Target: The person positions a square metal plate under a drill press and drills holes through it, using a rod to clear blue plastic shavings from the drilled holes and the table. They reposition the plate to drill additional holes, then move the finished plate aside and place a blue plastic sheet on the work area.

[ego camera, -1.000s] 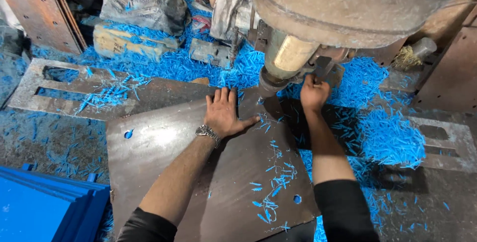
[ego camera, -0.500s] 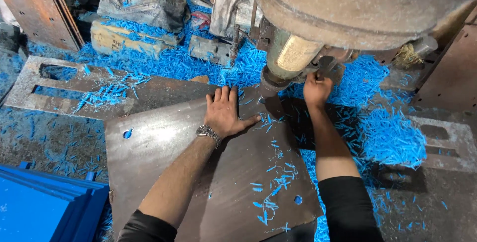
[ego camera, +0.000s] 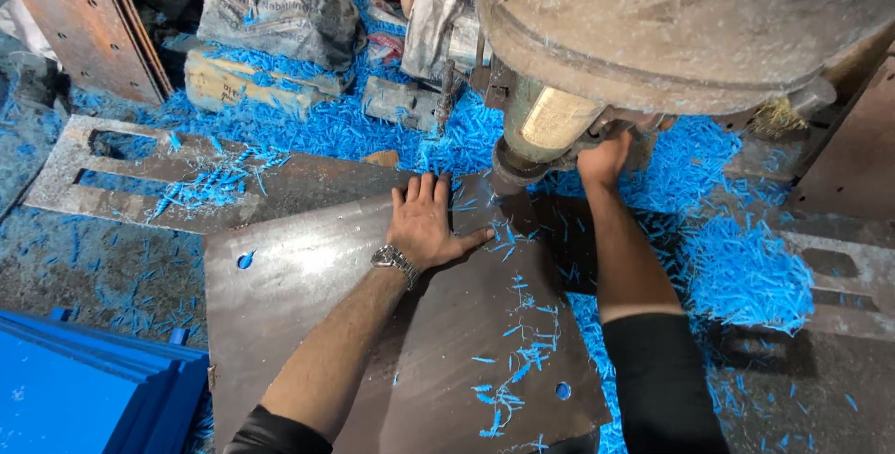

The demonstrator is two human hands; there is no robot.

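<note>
At the far left, a stack of blue sheets [ego camera: 84,389] is seen at the bottom corner, and a cut-out metal plate [ego camera: 140,179] lies beyond it among blue shavings [ego camera: 308,123]. A large dark metal plate [ego camera: 373,323] is laid flat in the middle, with a small hole [ego camera: 244,259] near its left edge. The left hand [ego camera: 429,226] is pressed flat on this plate, fingers spread, nothing gripped; a wristwatch [ego camera: 395,260] is worn. Further right, the right hand [ego camera: 604,160] is closed on a part under the press machine [ego camera: 690,25]; what is gripped cannot be told.
</note>
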